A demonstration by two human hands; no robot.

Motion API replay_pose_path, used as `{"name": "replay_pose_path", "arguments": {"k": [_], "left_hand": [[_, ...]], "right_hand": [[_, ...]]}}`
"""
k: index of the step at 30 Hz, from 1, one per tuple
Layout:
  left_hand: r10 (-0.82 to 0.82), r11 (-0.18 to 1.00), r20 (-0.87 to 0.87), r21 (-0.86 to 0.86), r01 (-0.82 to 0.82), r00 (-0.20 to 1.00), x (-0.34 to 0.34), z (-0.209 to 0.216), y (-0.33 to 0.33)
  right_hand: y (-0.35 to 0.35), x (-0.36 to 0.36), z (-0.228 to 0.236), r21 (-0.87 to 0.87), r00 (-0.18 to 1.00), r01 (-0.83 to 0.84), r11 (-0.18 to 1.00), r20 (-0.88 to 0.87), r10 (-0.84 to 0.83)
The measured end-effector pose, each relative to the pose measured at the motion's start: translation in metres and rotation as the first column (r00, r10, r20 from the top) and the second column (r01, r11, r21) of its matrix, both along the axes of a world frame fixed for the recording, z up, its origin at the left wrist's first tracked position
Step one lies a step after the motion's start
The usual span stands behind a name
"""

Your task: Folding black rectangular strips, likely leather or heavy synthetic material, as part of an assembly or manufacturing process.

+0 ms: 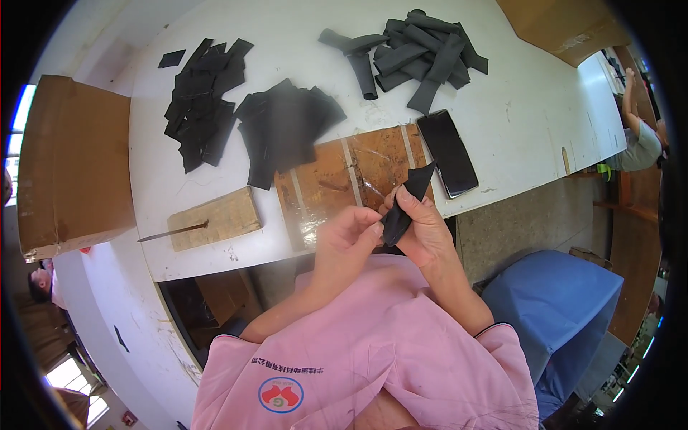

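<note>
A folded black fabric piece (417, 185) is held up between my two hands, above the near edge of the table. My right hand (427, 228) is closed round its middle, and one pointed end sticks out above the thumb. Near its lower end, my left hand (350, 242) pinches the edge between thumb and fingertips. Beneath and behind the hands lies a brown board with pale tape strips (322, 190). Flat black fabric pieces (283, 118) overlap its far left corner.
More flat black pieces (204, 97) lie at the left, and a heap of folded black strips (430, 54) at the back. A black phone (448, 154) rests right of the board. A wooden block (240, 215) bears a thin metal spike. Cardboard boxes (79, 161) flank the table.
</note>
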State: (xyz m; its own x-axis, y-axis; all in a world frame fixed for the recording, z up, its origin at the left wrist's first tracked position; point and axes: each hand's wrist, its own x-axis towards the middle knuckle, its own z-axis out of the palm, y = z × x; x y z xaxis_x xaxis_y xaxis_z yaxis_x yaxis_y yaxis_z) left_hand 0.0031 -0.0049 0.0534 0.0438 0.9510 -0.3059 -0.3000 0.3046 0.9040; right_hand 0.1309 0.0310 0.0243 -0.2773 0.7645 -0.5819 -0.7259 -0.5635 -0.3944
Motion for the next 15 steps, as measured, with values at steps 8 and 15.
{"name": "replay_pose_path", "arguments": {"k": [8,15], "left_hand": [[-0.110,0.988,0.072,-0.101,0.117,0.991,-0.012,-0.008,0.003],[-0.092,0.989,0.226,-0.096,0.116,0.970,-0.011,-0.010,0.004]], "right_hand": [[0.001,-0.003,0.005,-0.058,1.000,-0.007,0.998,-0.007,0.007],[-0.001,0.001,0.002,-0.017,0.995,-0.098,0.995,-0.030,0.098]]}}
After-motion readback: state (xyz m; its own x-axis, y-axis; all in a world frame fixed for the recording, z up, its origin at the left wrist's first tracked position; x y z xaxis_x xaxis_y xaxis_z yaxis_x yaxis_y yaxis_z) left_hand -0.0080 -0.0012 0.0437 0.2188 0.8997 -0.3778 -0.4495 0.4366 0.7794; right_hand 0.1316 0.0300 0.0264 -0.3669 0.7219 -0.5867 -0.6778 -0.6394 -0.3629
